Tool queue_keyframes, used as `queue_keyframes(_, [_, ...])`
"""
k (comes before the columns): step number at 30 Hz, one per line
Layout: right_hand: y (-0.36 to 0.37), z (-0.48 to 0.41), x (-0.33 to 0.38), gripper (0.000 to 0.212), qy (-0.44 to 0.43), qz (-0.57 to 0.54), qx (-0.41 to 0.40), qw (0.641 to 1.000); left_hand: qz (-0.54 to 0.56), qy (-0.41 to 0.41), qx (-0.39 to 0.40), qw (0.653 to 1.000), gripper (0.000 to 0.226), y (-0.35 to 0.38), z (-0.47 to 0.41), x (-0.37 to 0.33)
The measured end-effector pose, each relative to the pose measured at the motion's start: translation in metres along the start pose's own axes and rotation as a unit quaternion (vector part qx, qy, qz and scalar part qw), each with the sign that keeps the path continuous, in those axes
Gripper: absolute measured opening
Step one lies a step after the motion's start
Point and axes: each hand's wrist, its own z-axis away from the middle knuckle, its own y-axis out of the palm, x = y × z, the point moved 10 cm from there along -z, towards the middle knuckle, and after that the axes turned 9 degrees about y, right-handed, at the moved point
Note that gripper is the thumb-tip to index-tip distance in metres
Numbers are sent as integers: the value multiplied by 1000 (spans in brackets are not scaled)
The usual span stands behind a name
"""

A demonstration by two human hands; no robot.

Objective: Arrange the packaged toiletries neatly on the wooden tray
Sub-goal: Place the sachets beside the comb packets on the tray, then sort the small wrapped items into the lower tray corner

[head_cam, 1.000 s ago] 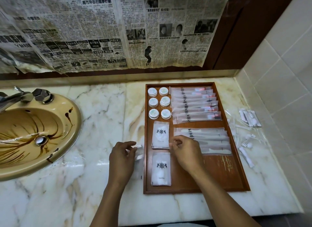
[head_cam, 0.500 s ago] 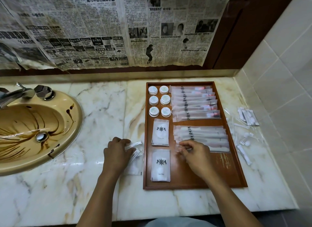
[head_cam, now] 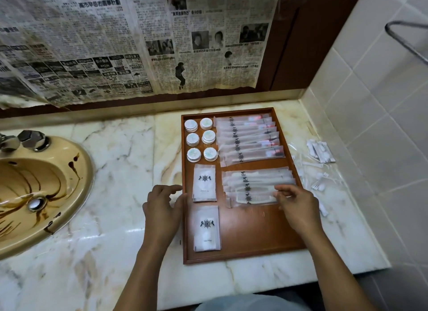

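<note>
marble bench (head_cam: pixel 120 162) below a wall hung with newspaper (head_cam: pixel 115 44) carries our wooden tray (head_cam: pixel 254 232), just right of the sink (head_cam: pixel 46 185). on the tray we see six round tins (head_cam: pixel 201 139), toothbrush packets (head_cam: pixel 250 140), two flat sachets (head_cam: pixel 204 183) and a fan of comb packets (head_cam: pixel 252 183). our right grip (head_cam: pixel 298 209) pinches the end of the nearest of these. our left grip (head_cam: pixel 162 211) sits curled at the tray's left rim, and we cannot tell whether it holds anything.

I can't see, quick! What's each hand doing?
Left hand: curled by the wooden tray, cannot tell.
Right hand: pinches the front comb packet.
</note>
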Motion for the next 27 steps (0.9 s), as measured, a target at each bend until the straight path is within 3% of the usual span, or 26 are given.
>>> queue_keyframes(4, [-45,-12,-17,13,31,-19,-65,997,55,17,-8,998,13,15,-2,-30])
queue_keyframes(7, [-77,-24,-23,18,3,5,-120,993,81,37,-2,996,16,29,-2,-57])
queue_keyframes(11, [-108,-60,-31,43,-68,151,-181,969,107,49,9,993,18,48,-2,-90])
queue_keyframes(14, [-108,-89,-50,61,-53,289,-165,941,116,64,12,991,18,58,1,-112])
queue_keyframes(17, [-95,-94,-61,55,-47,343,-147,927,107,75,21,991,15,66,6,-129])
queue_keyframes(23, [-95,-70,-76,30,-88,228,-275,930,109,79,42,990,15,81,20,-147])
queue_keyframes(27, [-96,-61,-88,23,-132,164,-296,932,111,84,56,989,17,93,23,-153])
